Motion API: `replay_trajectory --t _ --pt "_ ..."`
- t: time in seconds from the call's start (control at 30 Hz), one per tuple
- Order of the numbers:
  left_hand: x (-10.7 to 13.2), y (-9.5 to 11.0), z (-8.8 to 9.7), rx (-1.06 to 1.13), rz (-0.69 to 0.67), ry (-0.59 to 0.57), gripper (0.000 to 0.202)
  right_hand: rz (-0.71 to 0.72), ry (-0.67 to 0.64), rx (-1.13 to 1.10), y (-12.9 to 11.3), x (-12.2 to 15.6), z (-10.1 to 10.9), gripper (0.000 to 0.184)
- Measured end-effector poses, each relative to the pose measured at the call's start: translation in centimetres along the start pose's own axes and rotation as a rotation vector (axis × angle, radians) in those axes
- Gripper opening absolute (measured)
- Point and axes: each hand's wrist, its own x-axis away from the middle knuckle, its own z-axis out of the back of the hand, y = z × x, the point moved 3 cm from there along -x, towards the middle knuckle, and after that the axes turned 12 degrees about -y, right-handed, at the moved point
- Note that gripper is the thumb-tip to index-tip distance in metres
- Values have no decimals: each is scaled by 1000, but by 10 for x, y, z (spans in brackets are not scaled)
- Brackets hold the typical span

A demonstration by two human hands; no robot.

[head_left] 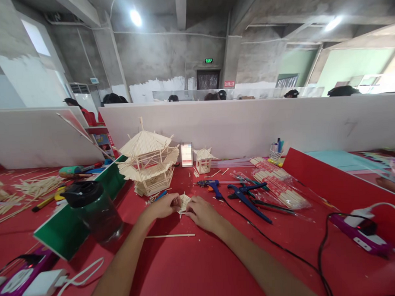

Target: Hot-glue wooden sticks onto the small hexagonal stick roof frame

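Observation:
Between my two hands is a small pale stick frame, held low over the red tabletop. My left hand has its fingers curled in on the left side of the frame, and my right hand grips it from the right. The fingers partly hide the frame. Just in front of me lies a single wooden stick. Behind my left hand stands a large two-tiered pavilion model made of sticks. Farther back is a little stick pavilion. A blue glue gun rests right of the hands.
Blue-handled cutters and plastic packs of sticks lie to the right. A dark water bottle stands at left by a green divider. A black cord crosses toward a purple power strip. A white partition closes the back.

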Motion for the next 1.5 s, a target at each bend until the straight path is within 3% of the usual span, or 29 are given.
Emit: replay_trajectory --t 0.17,0.3,0.63,1.13,1.2,1.3,1.37,1.5 --pt "1 4 0 -22 7 -7 10 39 -66 38 -1 5 8 6" --pt "3 7 1 -33 -1 -4 10 59 -35 43 -3 8 8 16" --pt "0 -3 0 -107 67 110 9 162 -51 92 -12 5 3 28" --pt "9 -1 7 -120 43 149 9 111 -100 83 -11 6 5 14" --pt "15 3 10 -115 48 90 9 106 -101 83 -12 7 6 12" --pt "24 15 4 -109 28 -186 17 112 -110 96 -12 9 5 12" --pt "27 23 -1 -129 26 -307 24 117 -107 95 -11 10 5 11" --pt "27 31 -11 -161 67 -398 18 123 -85 50 -10 11 10 11"
